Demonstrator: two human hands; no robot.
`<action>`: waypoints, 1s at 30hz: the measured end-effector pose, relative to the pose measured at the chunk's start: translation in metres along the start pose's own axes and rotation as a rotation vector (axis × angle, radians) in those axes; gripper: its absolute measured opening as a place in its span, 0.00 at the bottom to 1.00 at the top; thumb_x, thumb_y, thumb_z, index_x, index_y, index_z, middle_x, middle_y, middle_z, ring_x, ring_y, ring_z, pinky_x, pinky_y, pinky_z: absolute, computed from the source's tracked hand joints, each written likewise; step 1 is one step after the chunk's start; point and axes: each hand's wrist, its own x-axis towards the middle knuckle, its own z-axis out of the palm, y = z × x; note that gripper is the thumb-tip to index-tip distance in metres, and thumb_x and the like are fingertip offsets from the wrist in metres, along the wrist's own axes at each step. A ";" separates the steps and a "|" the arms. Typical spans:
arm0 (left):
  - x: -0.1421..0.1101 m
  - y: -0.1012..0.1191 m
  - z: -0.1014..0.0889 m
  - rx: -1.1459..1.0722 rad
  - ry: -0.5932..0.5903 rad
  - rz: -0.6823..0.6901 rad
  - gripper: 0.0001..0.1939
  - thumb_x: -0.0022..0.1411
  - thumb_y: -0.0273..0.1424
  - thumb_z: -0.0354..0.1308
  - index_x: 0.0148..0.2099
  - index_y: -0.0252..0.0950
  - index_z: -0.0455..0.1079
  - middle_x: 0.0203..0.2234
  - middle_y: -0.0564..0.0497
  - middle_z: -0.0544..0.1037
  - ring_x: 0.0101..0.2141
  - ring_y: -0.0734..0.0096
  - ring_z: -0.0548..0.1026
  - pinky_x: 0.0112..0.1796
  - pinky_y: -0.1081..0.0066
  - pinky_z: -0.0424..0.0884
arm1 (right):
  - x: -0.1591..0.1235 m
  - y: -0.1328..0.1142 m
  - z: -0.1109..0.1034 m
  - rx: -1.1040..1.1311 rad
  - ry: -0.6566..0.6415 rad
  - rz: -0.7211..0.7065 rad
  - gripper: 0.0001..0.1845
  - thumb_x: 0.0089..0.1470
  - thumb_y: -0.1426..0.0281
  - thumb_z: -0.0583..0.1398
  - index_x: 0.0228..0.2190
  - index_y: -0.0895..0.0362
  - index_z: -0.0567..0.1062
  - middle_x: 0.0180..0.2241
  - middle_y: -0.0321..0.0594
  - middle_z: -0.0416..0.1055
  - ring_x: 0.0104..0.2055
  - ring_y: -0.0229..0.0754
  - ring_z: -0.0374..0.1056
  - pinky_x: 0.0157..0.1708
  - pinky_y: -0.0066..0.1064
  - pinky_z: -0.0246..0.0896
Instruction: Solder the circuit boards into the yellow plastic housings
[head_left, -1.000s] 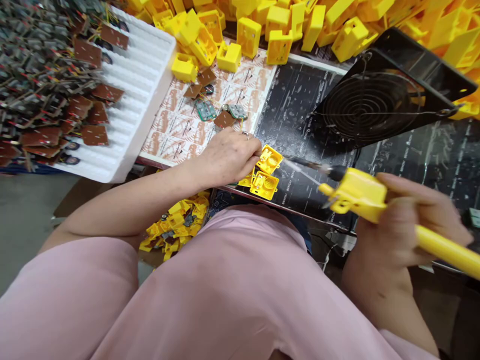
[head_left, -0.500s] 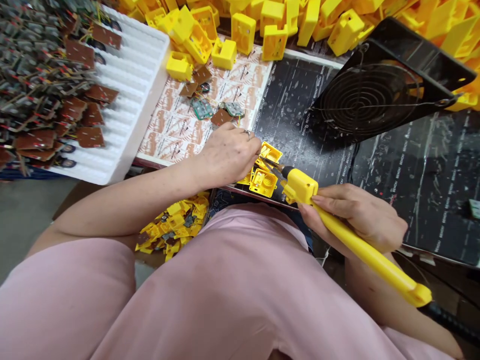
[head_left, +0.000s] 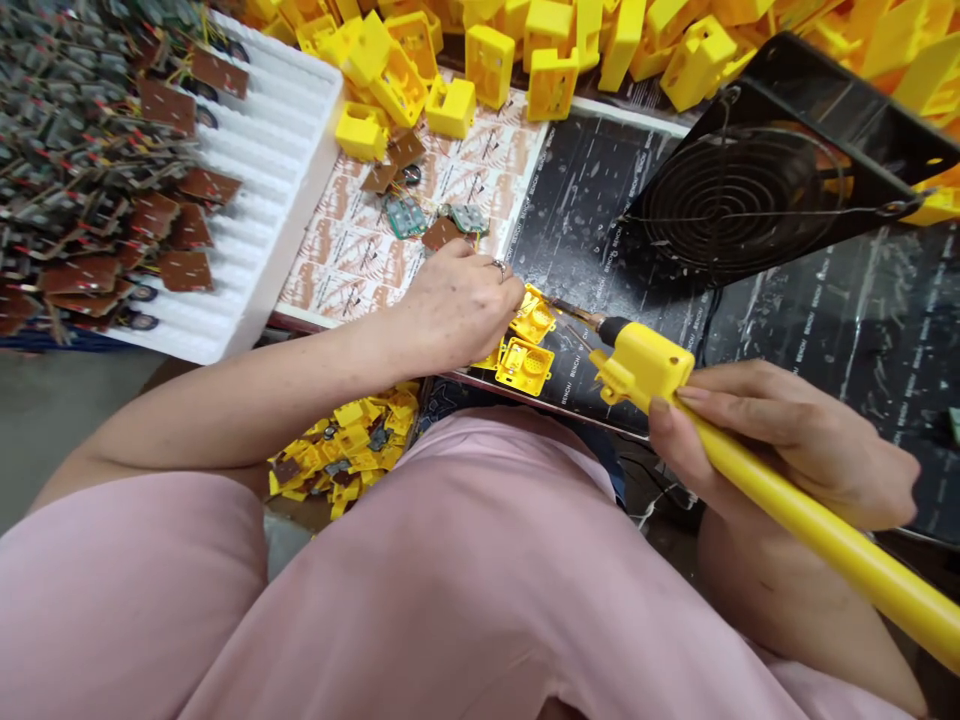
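My right hand (head_left: 795, 435) is closed round the yellow handle of a soldering iron (head_left: 649, 365), which slants across to the left. Its dark tip is at the far edge of the upper of the small yellow plastic casings. A thin wire-like piece sticks out beneath the iron's shaft. My left hand (head_left: 469, 305), with a ring on one finger, curls its fingers down on the left side of the upper casing (head_left: 534, 316); the fingertips are hidden. A second open casing (head_left: 525, 366) with a round grille lies just below, at the table's front edge.
Green circuit boards (head_left: 406, 216) with brown boards lie beyond my left hand. A white foam tray (head_left: 300, 150) at left bears heaped wired boards. A black fan (head_left: 742, 190) stands at right. Yellow housings (head_left: 489, 66) line the back; filled yellow casings (head_left: 352, 445) sit below the table edge.
My right hand and the soldering iron have moved to the right, drawing the tip back to the upper casing's far edge. My left hand has stayed nearly in place.
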 end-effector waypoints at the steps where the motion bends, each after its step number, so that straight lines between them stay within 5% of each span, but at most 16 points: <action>1: -0.001 0.000 -0.001 0.009 0.002 0.004 0.15 0.71 0.26 0.50 0.38 0.35 0.78 0.27 0.48 0.81 0.35 0.59 0.81 0.40 0.58 0.73 | 0.002 -0.001 0.001 -0.010 0.050 -0.055 0.08 0.57 0.71 0.73 0.35 0.50 0.79 0.30 0.32 0.81 0.29 0.38 0.78 0.24 0.27 0.72; 3: -0.004 0.000 0.000 -0.002 0.039 0.013 0.16 0.72 0.25 0.50 0.38 0.37 0.79 0.31 0.49 0.83 0.40 0.59 0.82 0.46 0.55 0.75 | 0.003 -0.004 0.004 -0.056 0.140 -0.082 0.12 0.55 0.72 0.74 0.40 0.49 0.81 0.32 0.32 0.83 0.29 0.39 0.79 0.24 0.29 0.72; 6: -0.008 -0.001 0.008 -0.140 0.138 -0.036 0.17 0.75 0.28 0.51 0.38 0.40 0.80 0.33 0.52 0.84 0.44 0.59 0.80 0.56 0.48 0.72 | -0.002 -0.005 0.007 -0.122 0.159 0.063 0.21 0.58 0.66 0.73 0.53 0.46 0.80 0.35 0.31 0.83 0.30 0.40 0.79 0.29 0.32 0.75; 12: -0.003 -0.003 0.028 -0.322 0.209 -0.221 0.14 0.71 0.32 0.54 0.38 0.40 0.82 0.28 0.52 0.79 0.40 0.59 0.77 0.57 0.41 0.70 | -0.011 0.000 0.011 -0.143 0.127 0.068 0.32 0.61 0.67 0.71 0.63 0.41 0.74 0.44 0.33 0.85 0.36 0.44 0.83 0.37 0.37 0.81; 16: 0.001 0.000 0.028 -0.294 0.209 -0.225 0.16 0.72 0.33 0.52 0.37 0.38 0.81 0.29 0.50 0.79 0.39 0.59 0.77 0.54 0.44 0.71 | -0.010 -0.003 0.013 -0.102 0.110 0.058 0.25 0.60 0.68 0.71 0.58 0.45 0.77 0.39 0.35 0.84 0.33 0.45 0.82 0.33 0.38 0.81; 20: 0.001 0.004 0.026 -0.240 0.220 -0.225 0.17 0.71 0.32 0.51 0.35 0.37 0.79 0.29 0.48 0.78 0.40 0.58 0.77 0.53 0.44 0.72 | -0.007 -0.003 0.015 -0.062 0.135 0.006 0.10 0.60 0.69 0.72 0.41 0.47 0.79 0.33 0.32 0.83 0.30 0.44 0.80 0.27 0.35 0.77; 30: 0.007 0.007 0.015 -0.132 0.161 -0.143 0.15 0.70 0.28 0.51 0.32 0.37 0.76 0.26 0.50 0.75 0.41 0.58 0.78 0.52 0.46 0.75 | 0.010 0.001 0.022 -0.092 0.049 -0.174 0.13 0.56 0.73 0.73 0.35 0.51 0.73 0.28 0.30 0.81 0.26 0.37 0.78 0.19 0.26 0.64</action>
